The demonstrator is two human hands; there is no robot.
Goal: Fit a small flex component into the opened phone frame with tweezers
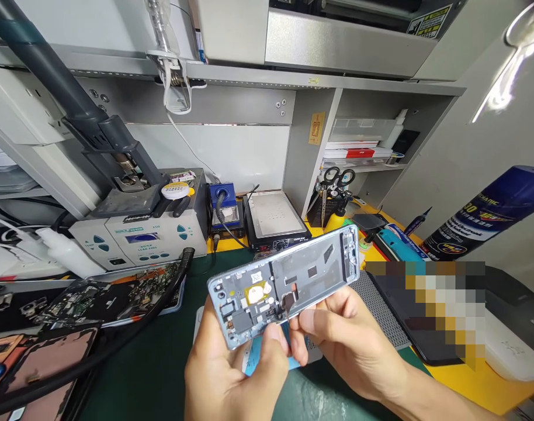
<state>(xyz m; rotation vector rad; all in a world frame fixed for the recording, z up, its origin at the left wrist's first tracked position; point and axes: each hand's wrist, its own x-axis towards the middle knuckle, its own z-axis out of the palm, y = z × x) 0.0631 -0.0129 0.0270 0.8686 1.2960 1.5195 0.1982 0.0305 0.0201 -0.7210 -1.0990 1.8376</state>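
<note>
An opened phone frame is held up tilted over the bench, its right end higher. Small boards, connectors and a gold-edged patch with white paste show at its left end, and a bare grey bay at its right. My left hand is closed around the left end, thumb on the lower edge. Thumb and fingers of my right hand pinch at the lower edge near the middle. Right above those fingertips a small dark flex cable stands up from the frame. Behind my hands lies a light blue item, partly hidden.
A rework station with a black hose stands at left, beside trays of phone parts. Behind are a heating plate and a tool holder with scissors. A spray can and a dark phone are at right.
</note>
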